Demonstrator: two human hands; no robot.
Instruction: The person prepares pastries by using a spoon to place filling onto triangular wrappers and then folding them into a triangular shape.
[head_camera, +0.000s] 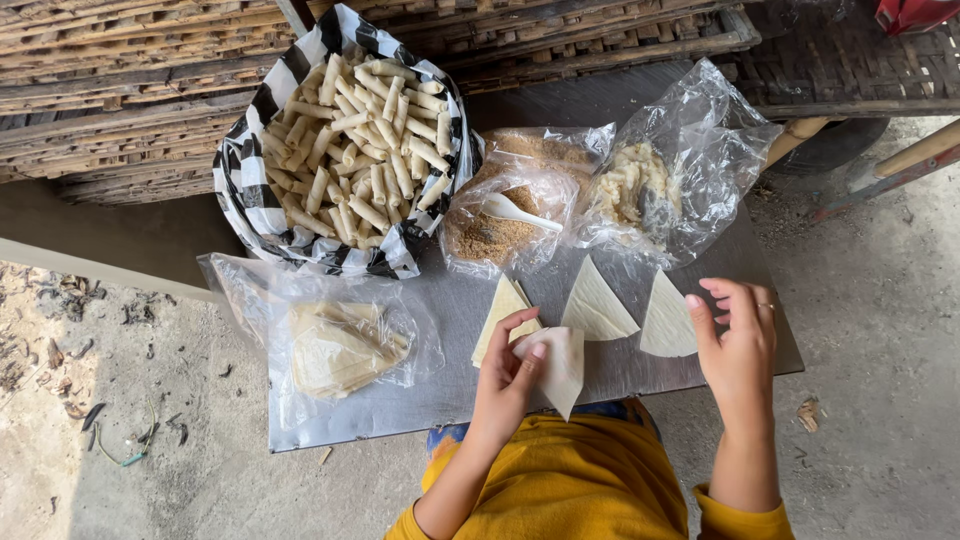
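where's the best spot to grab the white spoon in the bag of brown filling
Grip the white spoon by its handle, which probably suits best: it slants out toward the lower right, its end near the bag's edge and clear of the brown filling, while the bowl lies on the crumbs. Come from the right and above, through the open clear plastic bag.

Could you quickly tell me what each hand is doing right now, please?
Left hand: closed on a wrapper sheet, pinched in its fingers.
Right hand: open, holding nothing, fingers touching a triangular wrapper.

Grey metal table (650, 370), basket of rolls (345, 140), plastic bags (340, 345), triangular wrappers (597, 305)
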